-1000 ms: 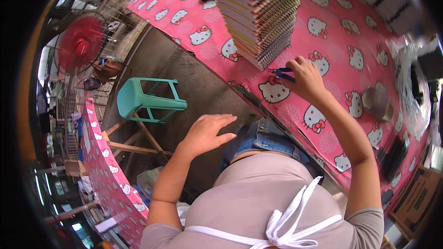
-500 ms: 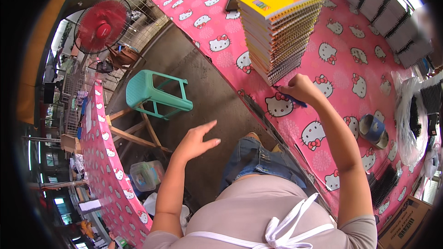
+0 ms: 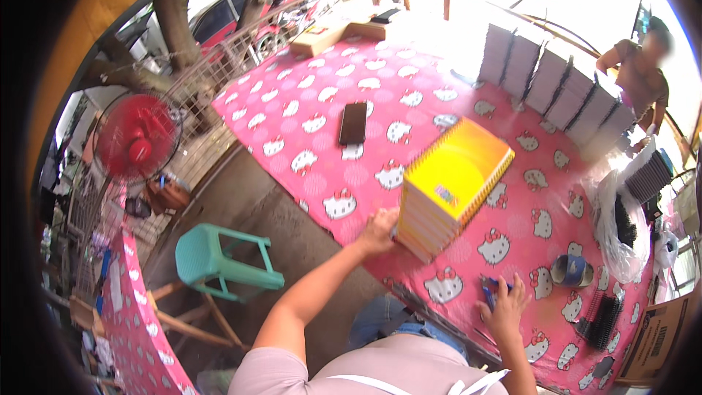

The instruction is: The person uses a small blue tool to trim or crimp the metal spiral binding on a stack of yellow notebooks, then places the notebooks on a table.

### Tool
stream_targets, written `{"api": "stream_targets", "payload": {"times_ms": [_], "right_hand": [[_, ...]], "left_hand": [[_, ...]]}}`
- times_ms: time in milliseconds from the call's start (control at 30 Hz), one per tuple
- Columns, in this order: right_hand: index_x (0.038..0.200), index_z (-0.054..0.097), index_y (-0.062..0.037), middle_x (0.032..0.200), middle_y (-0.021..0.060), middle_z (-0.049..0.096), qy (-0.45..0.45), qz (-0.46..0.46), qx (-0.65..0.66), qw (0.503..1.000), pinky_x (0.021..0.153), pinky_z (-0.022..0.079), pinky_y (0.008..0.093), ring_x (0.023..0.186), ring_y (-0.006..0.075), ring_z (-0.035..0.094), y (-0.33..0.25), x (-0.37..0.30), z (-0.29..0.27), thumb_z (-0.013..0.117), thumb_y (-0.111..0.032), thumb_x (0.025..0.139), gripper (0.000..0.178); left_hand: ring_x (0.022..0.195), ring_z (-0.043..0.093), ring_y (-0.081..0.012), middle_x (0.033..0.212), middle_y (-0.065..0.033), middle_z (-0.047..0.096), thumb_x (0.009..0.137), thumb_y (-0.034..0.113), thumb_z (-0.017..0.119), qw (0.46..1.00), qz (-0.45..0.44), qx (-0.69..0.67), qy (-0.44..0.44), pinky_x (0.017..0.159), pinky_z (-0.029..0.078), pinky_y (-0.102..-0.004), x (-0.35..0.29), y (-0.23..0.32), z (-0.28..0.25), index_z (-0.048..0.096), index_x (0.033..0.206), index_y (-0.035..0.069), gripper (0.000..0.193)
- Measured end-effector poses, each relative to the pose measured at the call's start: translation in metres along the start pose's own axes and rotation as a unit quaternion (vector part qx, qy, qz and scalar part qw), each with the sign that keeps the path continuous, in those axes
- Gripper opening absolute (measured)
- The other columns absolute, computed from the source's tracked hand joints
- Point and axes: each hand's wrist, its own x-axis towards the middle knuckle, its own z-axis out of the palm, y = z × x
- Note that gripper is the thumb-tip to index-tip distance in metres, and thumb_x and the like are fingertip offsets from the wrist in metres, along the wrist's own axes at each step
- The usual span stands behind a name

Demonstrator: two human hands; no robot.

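A tall stack of spiral-bound notebooks (image 3: 458, 175) with yellow-orange covers stands near the table's edge. My left hand (image 3: 379, 232) is closed against the stack's lower left side, its fingertips partly hidden there. To the right of the stack, my right hand (image 3: 507, 307) is open, fingers spread. Next to these fingers, on the tablecloth, lies a blue-handled tool (image 3: 488, 291) that looks like pliers, partly covered by the hand.
The table has a pink cartoon-cat cloth (image 3: 307, 197). On it lie a phone (image 3: 352, 123), a blue tape roll (image 3: 572, 271), black binding coils (image 3: 603, 320) and a plastic bag (image 3: 621, 227). Bound stacks (image 3: 548, 77) line the far right, near another person (image 3: 635, 73). A green stool (image 3: 219, 260) stands left.
My left hand has gone from open air to the notebook stack. My right hand has let go of the blue-handled tool and opened. The view has tilted up, showing more of the table.
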Motion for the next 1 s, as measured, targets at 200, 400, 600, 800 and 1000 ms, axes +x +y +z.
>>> {"api": "stream_targets", "payload": {"times_ms": [200, 400, 600, 800, 1000], "right_hand": [[0.105, 0.063, -0.0050, 0.117, 0.0200, 0.052, 0.111, 0.017, 0.192, 0.975, 0.093, 0.040, 0.0465, 0.109, 0.0369, 0.049, -0.056, 0.013, 0.012, 0.080, -0.016, 0.070, 0.041], [0.096, 0.066, -0.0029, 0.097, 0.0157, 0.057, 0.119, 0.035, 0.273, 0.954, 0.081, 0.046, 0.0402, 0.096, 0.0331, 0.054, -0.107, 0.036, 0.032, 0.078, -0.013, 0.074, 0.026], [0.095, 0.066, -0.0018, 0.108, 0.0180, 0.055, 0.217, 0.111, 0.229, 0.942, 0.085, 0.046, 0.0402, 0.099, 0.0326, 0.054, -0.076, 0.034, 0.011, 0.076, -0.011, 0.076, 0.024], [0.099, 0.064, -0.0015, 0.118, 0.0188, 0.052, 0.312, 0.317, 0.111, 0.889, 0.092, 0.043, 0.0440, 0.106, 0.0345, 0.052, 0.011, -0.031, 0.023, 0.073, -0.014, 0.078, 0.026], [0.100, 0.064, -0.0040, 0.118, 0.0183, 0.054, 0.316, 0.374, 0.072, 0.869, 0.095, 0.042, 0.0455, 0.109, 0.0366, 0.051, 0.032, -0.062, 0.050, 0.073, -0.019, 0.079, 0.028]], "left_hand": [[0.104, 0.052, -0.0304, 0.101, -0.0079, 0.061, 0.068, 0.025, 0.075, 0.987, 0.099, -0.116, -0.047, 0.085, 0.035, -0.0438, 0.017, -0.003, 0.008, 0.058, 0.114, 0.009, 0.052], [0.098, 0.054, -0.0305, 0.099, -0.0084, 0.063, 0.068, 0.031, 0.080, 0.973, 0.123, -0.180, -0.073, 0.081, 0.036, -0.0441, 0.044, 0.006, 0.009, 0.064, 0.103, 0.011, 0.043], [0.084, 0.064, -0.0311, 0.091, -0.0084, 0.068, 0.062, 0.028, 0.085, 0.948, 0.063, -0.299, -0.091, 0.075, 0.045, -0.0416, 0.118, 0.027, 0.062, 0.064, 0.101, 0.011, 0.048], [0.082, 0.069, -0.0329, 0.090, -0.0102, 0.071, 0.058, 0.020, 0.087, 0.948, 0.040, -0.314, -0.043, 0.074, 0.054, -0.0389, 0.208, 0.096, 0.077, 0.061, 0.111, 0.010, 0.060], [0.093, 0.065, -0.0388, 0.101, -0.0151, 0.068, 0.058, 0.022, 0.086, 0.967, 0.018, -0.250, 0.037, 0.079, 0.052, -0.0429, 0.298, 0.119, 0.161, 0.052, 0.125, 0.008, 0.076]]}}
